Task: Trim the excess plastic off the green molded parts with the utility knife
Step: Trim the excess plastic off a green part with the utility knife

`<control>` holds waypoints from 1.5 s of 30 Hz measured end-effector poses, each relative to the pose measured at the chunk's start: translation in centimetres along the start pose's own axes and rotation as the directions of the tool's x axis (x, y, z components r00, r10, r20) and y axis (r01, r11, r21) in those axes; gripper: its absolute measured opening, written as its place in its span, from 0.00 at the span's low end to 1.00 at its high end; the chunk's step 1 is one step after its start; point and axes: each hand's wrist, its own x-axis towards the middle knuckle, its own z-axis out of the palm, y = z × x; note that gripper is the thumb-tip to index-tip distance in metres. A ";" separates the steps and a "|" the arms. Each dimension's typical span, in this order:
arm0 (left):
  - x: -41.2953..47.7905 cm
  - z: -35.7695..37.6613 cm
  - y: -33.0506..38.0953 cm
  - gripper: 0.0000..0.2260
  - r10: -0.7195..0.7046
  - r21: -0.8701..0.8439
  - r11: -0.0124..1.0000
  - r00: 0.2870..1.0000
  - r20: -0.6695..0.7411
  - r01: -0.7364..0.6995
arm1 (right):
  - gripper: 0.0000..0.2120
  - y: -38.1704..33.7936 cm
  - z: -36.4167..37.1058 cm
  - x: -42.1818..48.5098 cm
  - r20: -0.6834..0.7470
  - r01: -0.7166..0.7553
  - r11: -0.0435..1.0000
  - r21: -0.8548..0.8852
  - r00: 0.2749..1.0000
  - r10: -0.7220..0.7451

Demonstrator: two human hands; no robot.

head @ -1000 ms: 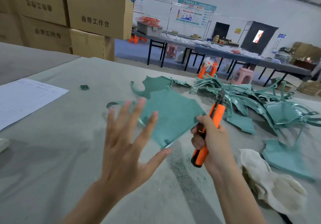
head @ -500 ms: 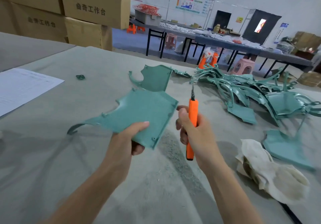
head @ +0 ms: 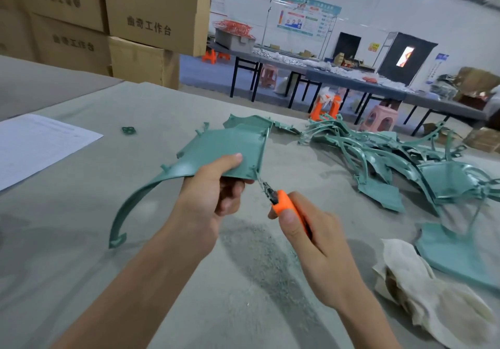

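Note:
My left hand (head: 213, 194) grips a green molded part (head: 224, 151) by its near edge and holds it above the table. The part is a flat panel with a long curved arm that sweeps down to the left. My right hand (head: 313, 240) is closed around an orange utility knife (head: 284, 205). The knife's blade tip touches the panel's near right corner, just right of my left fingers. A heap of more green molded parts (head: 384, 156) lies on the table at the right.
A crumpled white cloth (head: 433, 292) and a flat green piece (head: 454, 251) lie at the near right. Grey shavings (head: 259, 248) cover the table under my hands. A paper sheet (head: 35, 143) lies at the left, a small green scrap (head: 128, 130) beyond it. Cardboard boxes (head: 151, 18) stand behind.
My left hand went from open and empty to gripping the green part, then turned it. My right hand tipped the knife from upright down so that its blade meets the part's near corner.

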 end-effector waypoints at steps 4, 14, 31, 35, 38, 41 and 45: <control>-0.2 0.1 0.1 0.18 -0.010 0.011 1.000 1.000 0.002 0.010 | 0.32 0.0 0.1 -0.1 -0.011 0.005 1.000 -0.018 1.000 -0.006; -1.1 0.1 -0.2 0.12 0.003 0.045 0.999 1.000 0.002 -0.003 | 0.27 0.3 -0.1 -0.5 -0.021 -0.006 0.998 -0.063 1.000 0.005; -1.4 -1.3 -1.2 0.09 0.089 0.140 0.985 0.992 0.090 -0.101 | 0.25 1.6 0.4 -0.4 -0.019 -0.119 0.986 -0.116 0.993 0.118; -2.3 -1.1 -1.7 0.16 0.080 0.131 0.986 0.984 0.159 -0.101 | 0.25 2.8 -0.2 0.2 -0.115 -0.179 0.969 -0.171 0.980 0.161; -3.0 -0.9 -2.1 0.20 0.080 0.145 0.984 0.982 0.172 -0.106 | 0.28 3.3 -0.7 0.3 -0.119 -0.188 0.970 -0.151 0.978 0.171; -2.6 -1.2 -2.1 0.19 0.096 0.119 0.987 0.990 0.107 -0.108 | 0.26 2.7 -0.2 -0.2 -0.053 -0.104 0.989 -0.100 0.994 0.099; -2.1 -1.8 -2.1 0.16 0.121 0.127 0.984 0.990 0.073 -0.129 | 0.22 2.2 0.5 -0.8 0.011 -0.058 0.993 -0.099 0.998 0.060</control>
